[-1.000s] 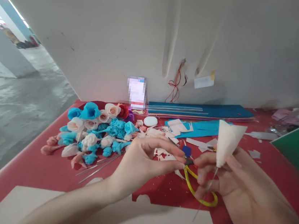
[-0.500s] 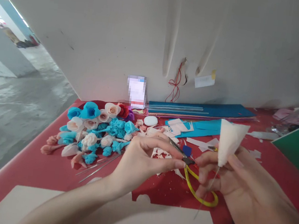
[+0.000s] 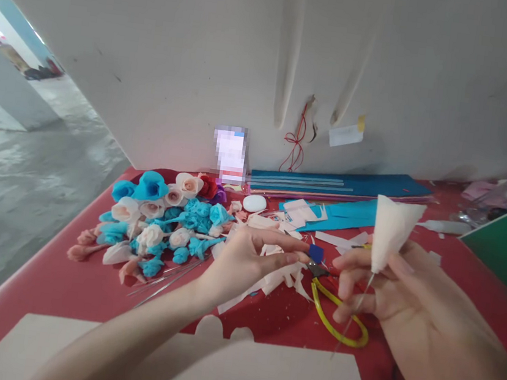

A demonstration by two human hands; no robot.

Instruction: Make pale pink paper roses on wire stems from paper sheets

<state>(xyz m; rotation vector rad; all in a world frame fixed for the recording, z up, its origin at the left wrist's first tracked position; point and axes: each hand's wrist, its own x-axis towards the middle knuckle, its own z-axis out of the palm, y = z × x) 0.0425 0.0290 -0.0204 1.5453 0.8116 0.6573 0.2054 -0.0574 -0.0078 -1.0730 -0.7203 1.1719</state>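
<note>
My left hand (image 3: pixel 249 257) reaches in from the left, thumb and fingers closed at the blade end of a pair of scissors (image 3: pixel 337 333) with yellow loop handles. Its fingers cover most of the blades. A small dark blue piece (image 3: pixel 316 253) shows just past my fingertips. On the right, my right hand (image 3: pixel 407 289) is closed around a cream paper cone (image 3: pixel 394 232) at its narrow base. A thin wire stem (image 3: pixel 362 305) runs down from the cone, in front of the scissors' handle. The lower fingers of that hand are beside the handle.
Blue, white, pink and red paper flowers (image 3: pixel 152 224) are heaped on the red table (image 3: pixel 60 296) at the left. Paper scraps (image 3: pixel 279 279) lie around the middle. Blue paper sheets (image 3: pixel 342 216) and a phone (image 3: pixel 230 155) are at the back. A cream sheet (image 3: pixel 213 370) lies in front.
My left hand has shifted a little up and left along the scissors, uncovering paper scraps beneath it. My right hand still holds the paper cone in nearly the same place.
</note>
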